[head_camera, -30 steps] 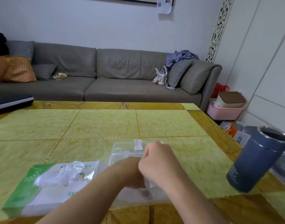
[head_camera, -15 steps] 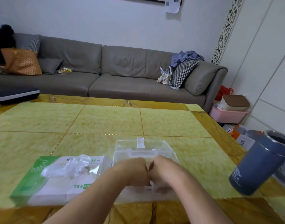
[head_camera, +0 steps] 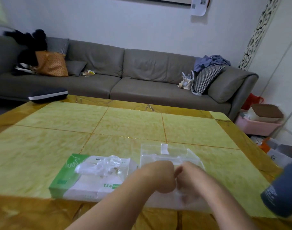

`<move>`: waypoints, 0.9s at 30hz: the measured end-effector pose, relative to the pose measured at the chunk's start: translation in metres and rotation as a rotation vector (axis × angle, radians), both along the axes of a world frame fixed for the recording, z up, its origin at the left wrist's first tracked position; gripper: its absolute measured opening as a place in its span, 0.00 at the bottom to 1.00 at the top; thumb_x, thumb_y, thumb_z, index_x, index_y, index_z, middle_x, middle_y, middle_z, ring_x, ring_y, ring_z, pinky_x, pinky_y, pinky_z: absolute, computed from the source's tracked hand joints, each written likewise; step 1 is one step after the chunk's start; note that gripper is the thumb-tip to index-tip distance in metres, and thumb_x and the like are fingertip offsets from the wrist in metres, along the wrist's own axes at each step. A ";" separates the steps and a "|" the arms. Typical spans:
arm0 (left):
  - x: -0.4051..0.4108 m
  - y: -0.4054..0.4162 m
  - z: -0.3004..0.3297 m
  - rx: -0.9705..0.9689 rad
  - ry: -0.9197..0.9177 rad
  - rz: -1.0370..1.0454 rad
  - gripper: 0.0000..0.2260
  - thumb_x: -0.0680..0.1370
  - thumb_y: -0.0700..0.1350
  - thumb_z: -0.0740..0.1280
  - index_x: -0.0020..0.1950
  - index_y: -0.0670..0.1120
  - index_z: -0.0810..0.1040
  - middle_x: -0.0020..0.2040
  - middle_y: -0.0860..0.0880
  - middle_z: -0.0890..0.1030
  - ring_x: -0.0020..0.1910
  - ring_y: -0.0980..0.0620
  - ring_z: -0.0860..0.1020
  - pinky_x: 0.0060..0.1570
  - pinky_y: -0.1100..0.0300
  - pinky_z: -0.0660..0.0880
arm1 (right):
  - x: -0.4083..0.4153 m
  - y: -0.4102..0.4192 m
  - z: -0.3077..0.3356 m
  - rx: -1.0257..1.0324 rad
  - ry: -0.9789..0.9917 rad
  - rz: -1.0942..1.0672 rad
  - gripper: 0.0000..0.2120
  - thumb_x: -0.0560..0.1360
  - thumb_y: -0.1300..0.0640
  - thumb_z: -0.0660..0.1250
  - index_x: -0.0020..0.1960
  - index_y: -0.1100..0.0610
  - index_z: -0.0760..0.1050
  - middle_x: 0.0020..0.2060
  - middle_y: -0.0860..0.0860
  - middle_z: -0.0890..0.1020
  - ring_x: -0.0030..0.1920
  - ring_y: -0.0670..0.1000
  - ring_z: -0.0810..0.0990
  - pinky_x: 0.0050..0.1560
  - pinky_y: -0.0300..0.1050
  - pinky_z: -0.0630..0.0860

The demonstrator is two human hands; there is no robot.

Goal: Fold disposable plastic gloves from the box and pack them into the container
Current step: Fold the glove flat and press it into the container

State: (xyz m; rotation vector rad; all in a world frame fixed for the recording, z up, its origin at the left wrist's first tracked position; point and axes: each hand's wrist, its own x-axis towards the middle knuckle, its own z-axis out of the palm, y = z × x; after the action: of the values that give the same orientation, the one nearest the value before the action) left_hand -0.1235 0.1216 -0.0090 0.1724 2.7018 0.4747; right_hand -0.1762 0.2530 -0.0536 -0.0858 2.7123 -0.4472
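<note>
Head view: left hand (head_camera: 160, 175) and right hand (head_camera: 191, 178) meet knuckle to knuckle, fingers curled on a clear glove (head_camera: 183, 199) before the container (head_camera: 171, 154), beside the box (head_camera: 92, 176). Slippery film could spring open if either pinch loosens.

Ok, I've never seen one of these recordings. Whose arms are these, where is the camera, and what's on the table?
There is no machine: a person wears one wide-angle camera on the head, looking down at their bare hands. The left hand and right hand are curled together, knuckles nearly touching, over a thin clear plastic glove; the exact grip is hidden. Behind them sits a clear container. To the left lies the green-and-white glove box, a glove poking out. A dark blue cup stands on the table at the right edge.
</note>
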 end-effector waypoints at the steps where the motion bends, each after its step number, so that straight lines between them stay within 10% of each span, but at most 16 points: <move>1: 0.002 -0.004 -0.002 0.064 0.053 0.011 0.15 0.79 0.37 0.60 0.63 0.42 0.78 0.59 0.44 0.81 0.55 0.44 0.81 0.55 0.49 0.81 | 0.003 0.000 0.001 0.036 0.054 0.002 0.09 0.79 0.59 0.64 0.54 0.49 0.79 0.54 0.53 0.84 0.45 0.55 0.77 0.54 0.47 0.81; 7: 0.061 -0.052 0.015 0.384 0.530 0.027 0.15 0.79 0.37 0.62 0.56 0.54 0.82 0.49 0.58 0.83 0.49 0.60 0.80 0.49 0.63 0.78 | 0.043 -0.025 0.032 -0.011 0.453 0.007 0.07 0.68 0.63 0.58 0.35 0.55 0.72 0.30 0.50 0.77 0.31 0.55 0.73 0.31 0.49 0.71; 11: 0.073 -0.134 0.019 0.654 0.745 0.496 0.16 0.80 0.34 0.63 0.49 0.55 0.82 0.41 0.60 0.83 0.41 0.60 0.81 0.42 0.58 0.82 | 0.071 -0.065 0.049 -0.195 0.514 0.178 0.19 0.75 0.70 0.59 0.52 0.47 0.73 0.48 0.41 0.79 0.48 0.43 0.78 0.43 0.41 0.77; 16: 0.067 -0.201 -0.024 0.315 0.481 0.451 0.14 0.76 0.40 0.71 0.49 0.61 0.80 0.45 0.61 0.82 0.46 0.65 0.80 0.50 0.60 0.80 | 0.073 -0.112 0.032 -0.256 0.562 0.575 0.35 0.80 0.63 0.68 0.77 0.35 0.62 0.69 0.33 0.66 0.66 0.39 0.67 0.64 0.39 0.73; 20: 0.064 -0.199 -0.041 0.246 0.418 0.373 0.11 0.73 0.52 0.75 0.52 0.62 0.80 0.48 0.62 0.79 0.49 0.63 0.77 0.50 0.65 0.76 | 0.061 -0.138 0.011 -0.307 0.670 0.570 0.08 0.80 0.58 0.68 0.51 0.45 0.82 0.44 0.40 0.81 0.48 0.45 0.76 0.46 0.46 0.76; 27: 0.060 -0.188 -0.039 0.161 0.443 0.382 0.13 0.73 0.51 0.75 0.41 0.61 0.71 0.44 0.59 0.77 0.42 0.61 0.74 0.38 0.64 0.70 | 0.055 -0.141 0.017 -0.690 0.639 0.258 0.11 0.80 0.61 0.71 0.40 0.52 0.84 0.36 0.41 0.84 0.41 0.43 0.83 0.41 0.38 0.77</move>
State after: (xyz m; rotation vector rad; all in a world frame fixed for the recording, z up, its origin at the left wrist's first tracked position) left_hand -0.0633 -0.0666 -0.0479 -0.2302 3.1405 0.8545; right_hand -0.1210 0.1119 -0.0367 -0.8842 2.9122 -1.4538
